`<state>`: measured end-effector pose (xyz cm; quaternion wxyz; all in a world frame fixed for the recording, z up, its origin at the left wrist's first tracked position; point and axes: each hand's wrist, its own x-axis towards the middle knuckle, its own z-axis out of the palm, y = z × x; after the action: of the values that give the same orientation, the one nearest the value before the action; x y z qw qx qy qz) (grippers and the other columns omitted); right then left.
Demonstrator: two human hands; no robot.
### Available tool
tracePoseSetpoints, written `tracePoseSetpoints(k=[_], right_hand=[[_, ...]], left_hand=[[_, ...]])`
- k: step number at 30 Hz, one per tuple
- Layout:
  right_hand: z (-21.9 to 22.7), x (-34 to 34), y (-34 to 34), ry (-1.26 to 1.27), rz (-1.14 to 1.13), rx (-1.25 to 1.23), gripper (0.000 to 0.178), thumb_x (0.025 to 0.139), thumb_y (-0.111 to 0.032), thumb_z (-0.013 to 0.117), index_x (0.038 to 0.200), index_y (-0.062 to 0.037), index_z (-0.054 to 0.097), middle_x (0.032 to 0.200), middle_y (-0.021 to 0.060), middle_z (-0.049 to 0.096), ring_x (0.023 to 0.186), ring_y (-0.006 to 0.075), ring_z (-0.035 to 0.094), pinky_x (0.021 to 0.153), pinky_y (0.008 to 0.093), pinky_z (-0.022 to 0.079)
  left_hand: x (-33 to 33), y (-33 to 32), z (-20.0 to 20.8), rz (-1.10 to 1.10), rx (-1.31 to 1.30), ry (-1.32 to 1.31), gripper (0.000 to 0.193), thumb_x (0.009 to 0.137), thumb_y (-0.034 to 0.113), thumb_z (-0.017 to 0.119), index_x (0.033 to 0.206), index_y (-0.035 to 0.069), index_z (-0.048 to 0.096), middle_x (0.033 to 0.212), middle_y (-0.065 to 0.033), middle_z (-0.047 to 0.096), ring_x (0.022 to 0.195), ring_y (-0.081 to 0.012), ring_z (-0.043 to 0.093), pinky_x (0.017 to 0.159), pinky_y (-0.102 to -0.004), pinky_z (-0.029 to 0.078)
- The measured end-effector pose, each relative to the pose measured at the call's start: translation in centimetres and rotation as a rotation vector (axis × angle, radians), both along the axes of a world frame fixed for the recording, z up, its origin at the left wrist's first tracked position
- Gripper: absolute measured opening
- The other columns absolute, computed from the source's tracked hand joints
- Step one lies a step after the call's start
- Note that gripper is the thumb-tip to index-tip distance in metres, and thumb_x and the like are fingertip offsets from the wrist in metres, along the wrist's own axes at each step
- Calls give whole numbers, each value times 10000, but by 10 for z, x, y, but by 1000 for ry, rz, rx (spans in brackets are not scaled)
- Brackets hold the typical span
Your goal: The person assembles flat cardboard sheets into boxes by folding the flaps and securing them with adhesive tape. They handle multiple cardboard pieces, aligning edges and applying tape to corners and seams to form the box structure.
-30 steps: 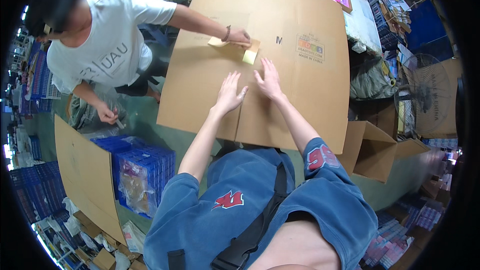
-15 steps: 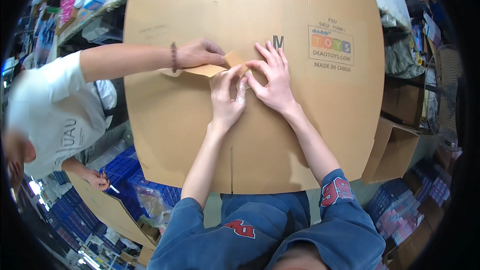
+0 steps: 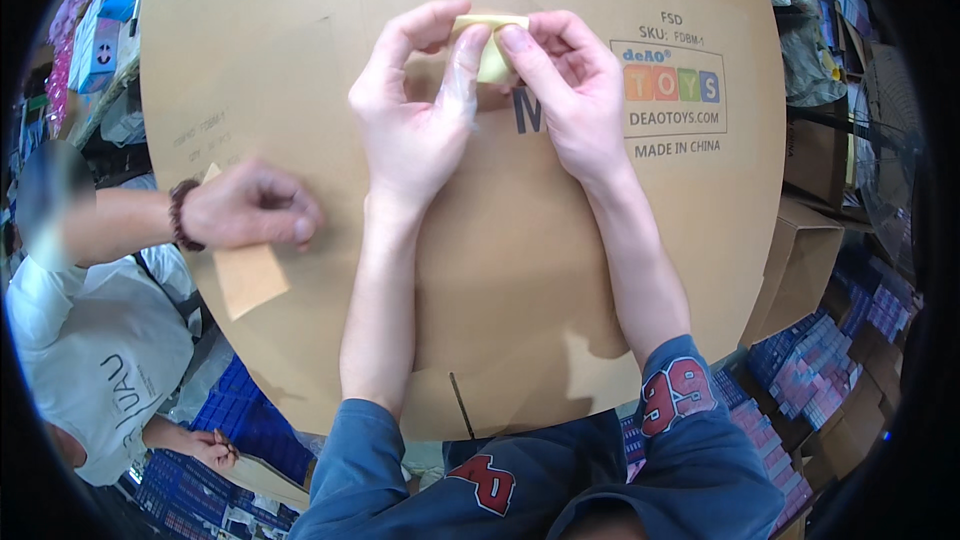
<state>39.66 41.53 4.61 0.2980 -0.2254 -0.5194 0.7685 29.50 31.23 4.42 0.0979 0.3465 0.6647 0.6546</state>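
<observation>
Both my hands are raised over the large cardboard box (image 3: 510,290), pinching a small pale-yellow piece of paper (image 3: 494,64) between thumbs and fingers. My left hand (image 3: 412,120) grips its left end; clear film or tape is wrapped around that thumb. My right hand (image 3: 580,100) has the other end, its thumb pressed near the left one. The paper's top edge looks folded over. To the left, a co-worker's hand (image 3: 250,205) with a beaded bracelet is over a flat brown paper piece (image 3: 250,282); its grip is unclear.
The co-worker (image 3: 130,360) stands at the left edge of the box; their other hand (image 3: 215,450) holds a small object. Blue crates (image 3: 255,425) sit below. At right are an open carton (image 3: 795,260), stacked packages (image 3: 800,365) and a fan (image 3: 890,140).
My hands have moved up and away from the co-worker's, with the yellow paper between them. The co-worker's hand has drawn back left and nearer, along with the brown paper.
</observation>
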Motion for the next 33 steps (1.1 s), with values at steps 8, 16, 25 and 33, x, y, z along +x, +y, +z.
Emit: tracePoseSetpoints(k=[8, 16, 25, 33], right_hand=[[-1, 8, -4, -72, 66, 126, 193, 1015, -63, 610, 1175, 35, 655, 984, 27, 694, 908, 62, 628, 791, 222, 510], [-4, 10, 4, -69, 79, 242, 119, 1023, -61, 585, 1057, 38, 642, 963, 31, 640, 855, 82, 599, 749, 234, 489], [-11, 13, 1, -114, 58, 569, 41, 956, 8, 626, 975, 41, 613, 908, 91, 586, 797, 164, 581, 694, 272, 475], [3, 18, 23, -226, -429, 400, 169, 998, -135, 631, 1051, 24, 634, 870, 64, 634, 765, 101, 593, 689, 231, 493]], left_hand=[[-17, -6, -6, -63, -127, 220, 212, 845, 178, 830, 1019, 103, 734, 1042, -64, 605, 943, -176, 568, 784, -309, 492], [-23, -6, -4, 1, -274, 668, 233, 822, 234, 823, 1045, 173, 791, 1329, -118, 580, 1227, -344, 507, 982, -438, 480], [-20, -10, -5, -187, -202, 288, 122, 904, 122, 746, 987, 35, 727, 902, -36, 710, 873, -195, 658, 789, -308, 518], [-58, -22, 0, 139, 350, -632, 203, 1007, 222, 663, 1062, 28, 692, 1029, -48, 700, 953, -134, 647, 830, -295, 521]])
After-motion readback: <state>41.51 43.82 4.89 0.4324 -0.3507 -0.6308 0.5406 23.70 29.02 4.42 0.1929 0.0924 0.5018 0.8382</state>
